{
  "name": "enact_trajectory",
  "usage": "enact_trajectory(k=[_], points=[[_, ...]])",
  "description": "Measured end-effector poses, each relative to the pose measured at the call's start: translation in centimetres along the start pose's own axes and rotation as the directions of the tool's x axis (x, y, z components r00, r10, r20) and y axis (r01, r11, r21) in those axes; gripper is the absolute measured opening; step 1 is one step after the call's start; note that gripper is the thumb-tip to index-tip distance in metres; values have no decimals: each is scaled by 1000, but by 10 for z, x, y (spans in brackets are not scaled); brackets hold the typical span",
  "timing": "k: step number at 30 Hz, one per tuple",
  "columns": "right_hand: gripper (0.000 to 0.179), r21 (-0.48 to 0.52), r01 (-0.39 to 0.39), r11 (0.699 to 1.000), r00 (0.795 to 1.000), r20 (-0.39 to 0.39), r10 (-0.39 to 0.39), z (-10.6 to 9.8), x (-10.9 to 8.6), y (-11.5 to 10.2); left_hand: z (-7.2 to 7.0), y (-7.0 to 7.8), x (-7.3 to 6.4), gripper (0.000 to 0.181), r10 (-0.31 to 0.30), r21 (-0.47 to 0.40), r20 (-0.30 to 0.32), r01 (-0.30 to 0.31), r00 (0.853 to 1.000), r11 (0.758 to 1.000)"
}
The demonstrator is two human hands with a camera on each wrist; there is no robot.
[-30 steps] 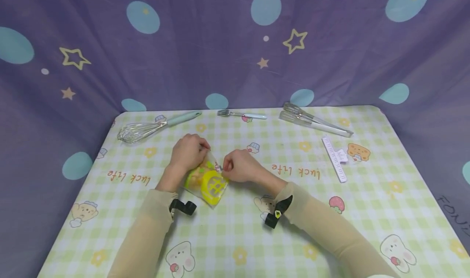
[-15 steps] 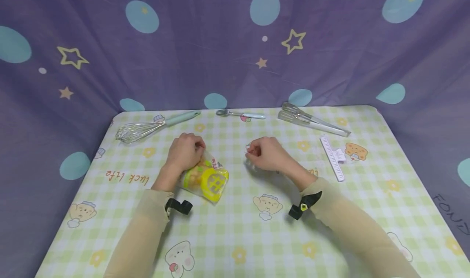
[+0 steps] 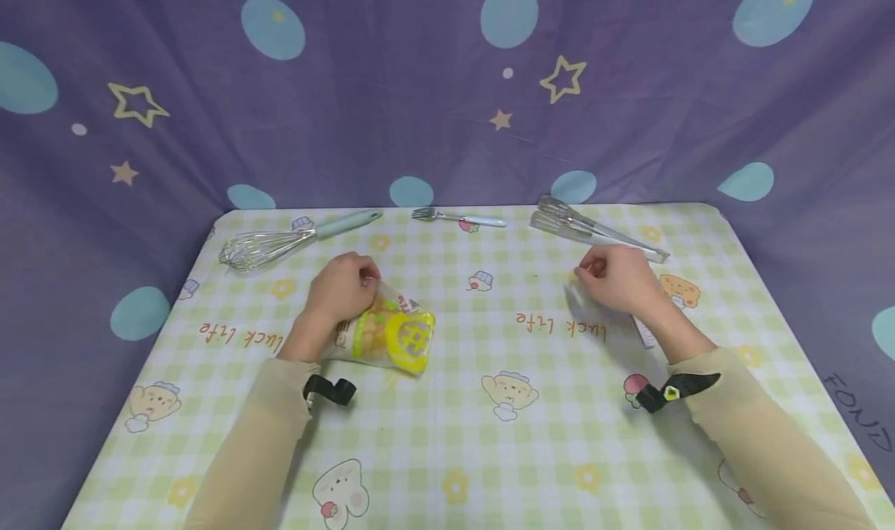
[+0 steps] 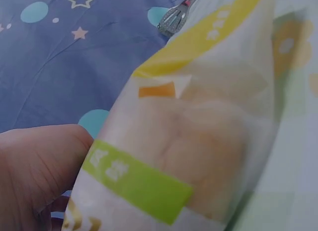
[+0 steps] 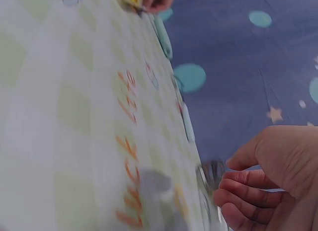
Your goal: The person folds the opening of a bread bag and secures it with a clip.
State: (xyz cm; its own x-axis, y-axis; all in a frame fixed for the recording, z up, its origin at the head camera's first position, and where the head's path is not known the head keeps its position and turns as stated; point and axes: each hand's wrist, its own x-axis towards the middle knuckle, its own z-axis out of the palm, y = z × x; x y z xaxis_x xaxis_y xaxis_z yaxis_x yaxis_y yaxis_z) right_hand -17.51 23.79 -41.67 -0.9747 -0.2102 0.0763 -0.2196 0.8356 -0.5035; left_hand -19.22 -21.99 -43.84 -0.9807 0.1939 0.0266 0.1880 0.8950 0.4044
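Note:
A clear plastic food packet [image 3: 384, 336], printed yellow and green, has pale brown lumps inside. My left hand [image 3: 344, 287] pinches it by its upper corner, and the packet slants down to the right. Up close in the left wrist view, the packet [image 4: 189, 141] covers most of the picture, with the left thumb [image 4: 44, 161] beside it. My right hand [image 3: 615, 280] is over the right side of the table, fingers loosely curled, with nothing visible between them. Beneath it lies a white bag clip [image 3: 645, 332] with a long ridged bar, mostly hidden by the hand and wrist.
Along the back edge of the checked tablecloth [image 3: 447, 437] lie a whisk [image 3: 273, 246] at left, a fork [image 3: 461, 219] in the middle, and metal tongs [image 3: 594, 231] at right, just behind the right hand. A purple patterned curtain [image 3: 419, 87] hangs behind the table.
My right hand has let go of the packet and moved right, over the bag clip. The left hand has shifted slightly left, still holding the packet, which has turned a little.

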Motion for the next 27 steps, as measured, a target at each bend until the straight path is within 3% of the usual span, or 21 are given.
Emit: enact_trajectory(k=[8, 19, 23, 27], points=[[22, -66, -87, 994, 993, -90, 81, -25, -13, 30, 0, -2, -1, 17, -5, 6, -15, 5, 1000, 1000], [22, -110, -167, 980, 979, -140, 151, -33, -26, 65, 1, -1, -1, 16, -3, 1, -21, 3, 1000, 1000], [23, -116, -169, 979, 981, -119, 155, -35, -30, 75, 2, -1, 0, 16, -4, 0, -29, 4, 1000, 1000], [28, -146, -172, 974, 985, -37, 169, -35, -34, 80, 2, -1, -1, 16, -5, -3, -33, 5, 999, 1000]])
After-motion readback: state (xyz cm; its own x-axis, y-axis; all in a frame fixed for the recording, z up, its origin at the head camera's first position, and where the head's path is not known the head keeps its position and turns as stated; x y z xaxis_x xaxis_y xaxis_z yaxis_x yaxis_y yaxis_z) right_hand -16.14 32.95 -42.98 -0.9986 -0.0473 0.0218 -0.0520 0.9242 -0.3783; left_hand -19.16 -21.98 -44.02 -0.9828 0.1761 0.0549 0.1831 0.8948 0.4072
